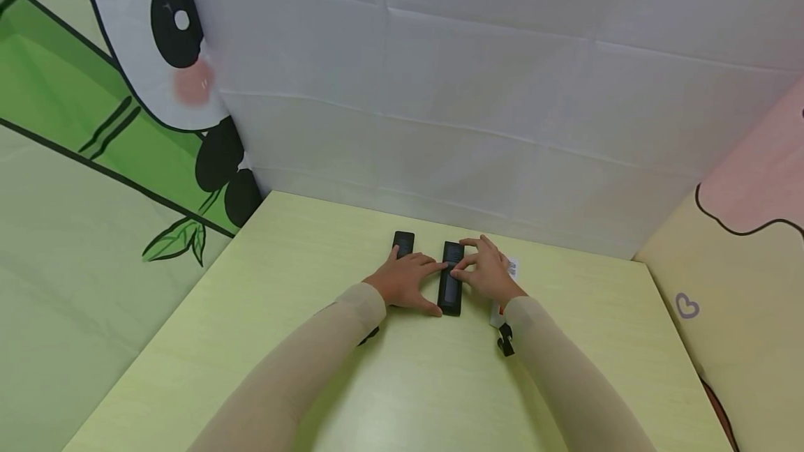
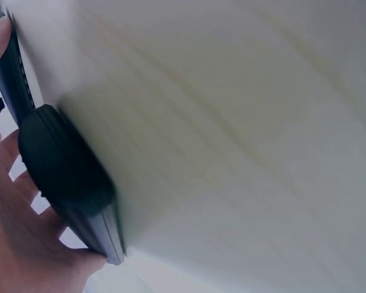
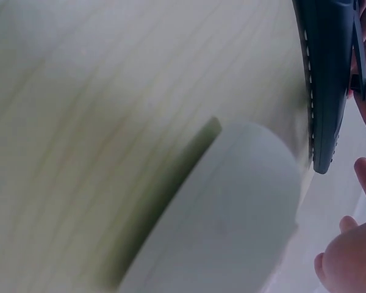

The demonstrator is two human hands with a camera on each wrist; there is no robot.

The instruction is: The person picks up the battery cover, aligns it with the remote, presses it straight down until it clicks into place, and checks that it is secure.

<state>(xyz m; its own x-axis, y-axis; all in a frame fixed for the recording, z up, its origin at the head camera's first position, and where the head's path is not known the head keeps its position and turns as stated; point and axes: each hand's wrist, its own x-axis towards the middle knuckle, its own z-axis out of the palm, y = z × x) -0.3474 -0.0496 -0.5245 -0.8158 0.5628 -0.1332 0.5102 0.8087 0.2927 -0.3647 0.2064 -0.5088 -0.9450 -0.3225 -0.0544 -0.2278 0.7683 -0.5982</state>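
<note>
A black remote control (image 1: 449, 295) lies between my hands. A thin flap, apparently its battery cover (image 3: 360, 55), stands off its body in the right wrist view. My right hand (image 1: 490, 275) pinches at this flap with thumb and index finger. My left hand (image 1: 405, 280) is spread, its straight thumb at the remote's near end and its index finger by the middle. Under the left hand lies another black remote control (image 1: 404, 243), seen close in the left wrist view; the hand hides most of it. Beneath the right wrist rests a pale, round-ended object (image 3: 232, 207), partly covered.
The things lie on a pale yellow table (image 1: 402, 396). A white cloth wall (image 1: 471, 124) rises behind its far edge. A printed panel (image 1: 94, 264) stands at the left, and another cloth panel (image 1: 741, 354) at the right. Black straps (image 1: 505, 342) hang by the right wrist.
</note>
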